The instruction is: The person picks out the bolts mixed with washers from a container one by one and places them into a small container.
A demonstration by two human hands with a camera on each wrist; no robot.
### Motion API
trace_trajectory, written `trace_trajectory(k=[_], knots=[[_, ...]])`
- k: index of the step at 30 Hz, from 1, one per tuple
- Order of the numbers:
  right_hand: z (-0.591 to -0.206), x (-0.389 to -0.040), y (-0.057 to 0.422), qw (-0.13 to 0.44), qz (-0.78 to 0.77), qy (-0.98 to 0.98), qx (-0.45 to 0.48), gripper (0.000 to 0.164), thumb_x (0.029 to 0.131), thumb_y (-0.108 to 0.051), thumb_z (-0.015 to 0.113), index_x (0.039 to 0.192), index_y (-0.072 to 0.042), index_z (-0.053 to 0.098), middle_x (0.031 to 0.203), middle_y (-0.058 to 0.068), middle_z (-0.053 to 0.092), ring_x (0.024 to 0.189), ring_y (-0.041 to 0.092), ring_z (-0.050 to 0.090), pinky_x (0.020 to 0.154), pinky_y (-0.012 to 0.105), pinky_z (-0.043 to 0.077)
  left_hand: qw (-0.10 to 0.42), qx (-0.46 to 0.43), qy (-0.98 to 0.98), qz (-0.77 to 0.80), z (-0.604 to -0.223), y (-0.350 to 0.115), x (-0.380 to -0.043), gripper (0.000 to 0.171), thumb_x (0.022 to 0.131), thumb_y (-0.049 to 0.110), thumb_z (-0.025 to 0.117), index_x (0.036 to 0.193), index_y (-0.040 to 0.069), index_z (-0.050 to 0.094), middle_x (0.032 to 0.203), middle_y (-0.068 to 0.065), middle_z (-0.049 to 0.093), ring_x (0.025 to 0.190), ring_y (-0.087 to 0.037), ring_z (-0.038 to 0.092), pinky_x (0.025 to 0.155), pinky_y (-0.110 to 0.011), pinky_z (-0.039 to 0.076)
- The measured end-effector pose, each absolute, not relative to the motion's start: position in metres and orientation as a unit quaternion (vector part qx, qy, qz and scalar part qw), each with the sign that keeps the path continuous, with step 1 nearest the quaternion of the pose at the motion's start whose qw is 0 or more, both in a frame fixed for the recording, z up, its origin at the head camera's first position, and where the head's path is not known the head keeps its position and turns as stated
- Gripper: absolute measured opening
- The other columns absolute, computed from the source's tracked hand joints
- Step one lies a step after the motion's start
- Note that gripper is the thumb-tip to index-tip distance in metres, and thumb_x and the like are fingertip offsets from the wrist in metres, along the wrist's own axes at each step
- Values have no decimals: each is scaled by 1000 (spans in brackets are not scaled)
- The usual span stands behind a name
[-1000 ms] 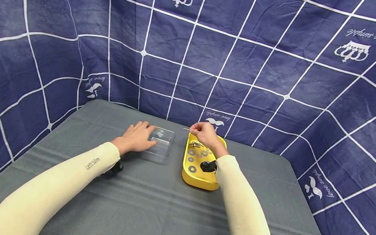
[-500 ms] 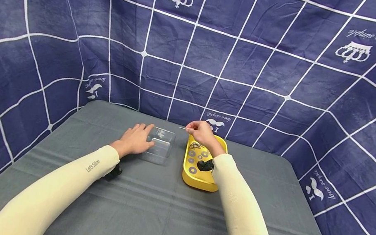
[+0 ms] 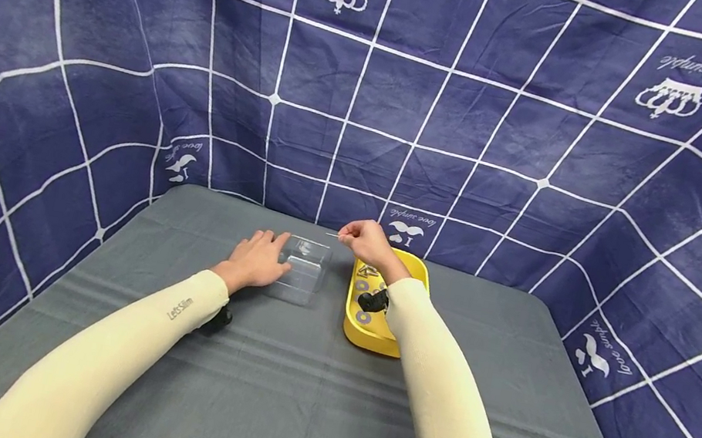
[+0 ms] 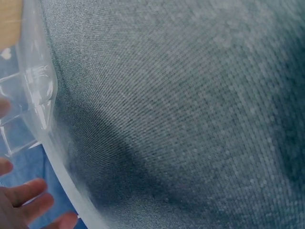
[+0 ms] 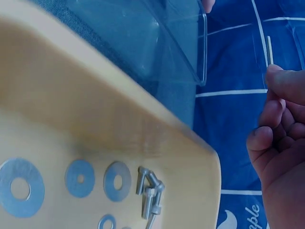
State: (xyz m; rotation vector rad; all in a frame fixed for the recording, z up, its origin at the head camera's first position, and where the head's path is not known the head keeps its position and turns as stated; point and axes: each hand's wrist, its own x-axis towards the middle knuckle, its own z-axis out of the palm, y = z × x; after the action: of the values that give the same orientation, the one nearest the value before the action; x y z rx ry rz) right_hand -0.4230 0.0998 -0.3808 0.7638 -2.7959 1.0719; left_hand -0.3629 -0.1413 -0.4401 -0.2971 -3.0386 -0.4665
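My right hand (image 3: pixel 368 242) pinches a thin, straight, silvery metal piece (image 5: pixel 269 50) between thumb and finger, its narrow end pointing left in the head view. That hand is above the far left edge of a yellow tray (image 3: pixel 371 344). Flat metal washers (image 5: pixel 79 178) of different sizes and several small socket-head bolts (image 5: pixel 149 193) lie inside the tray. To the left, my left hand (image 3: pixel 257 259) rests with spread, relaxed fingers at a clear plastic box (image 3: pixel 304 285) that has compartments. Fingertips overlap the box's left side; part of the box is hidden beneath the hand.
A grey cloth (image 3: pixel 264 392) covers the table. Behind and at both sides hangs a blue curtain (image 3: pixel 468 114) with white grid lines. The clear box and the yellow tray stand side by side with a narrow gap between them.
My right hand has moved left with the metal piece, from over the tray toward the gap beside the clear box. The left hand stays at the box.
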Motion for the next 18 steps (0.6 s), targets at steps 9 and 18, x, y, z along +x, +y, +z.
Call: trace_trajectory(k=[9,18], knots=[[-377,-427,87,15,340,-907,248,16,93,-8,65,95,5,75,81,11,71,66,6,50,65,20,40,26,-86,-986,-139,-432,-138,-365,73,95,42,58,156,13,33,144,-24,46,138,-41,40,105,-62,38],[-389,-428,76,-1,325,-913,246,14,92,-8,66,93,2,76,81,7,72,69,8,51,67,20,41,21,-85,-987,-137,-439,-138,-364,73,95,41,59,156,11,32,145,-25,45,138,-42,39,106,-62,38]])
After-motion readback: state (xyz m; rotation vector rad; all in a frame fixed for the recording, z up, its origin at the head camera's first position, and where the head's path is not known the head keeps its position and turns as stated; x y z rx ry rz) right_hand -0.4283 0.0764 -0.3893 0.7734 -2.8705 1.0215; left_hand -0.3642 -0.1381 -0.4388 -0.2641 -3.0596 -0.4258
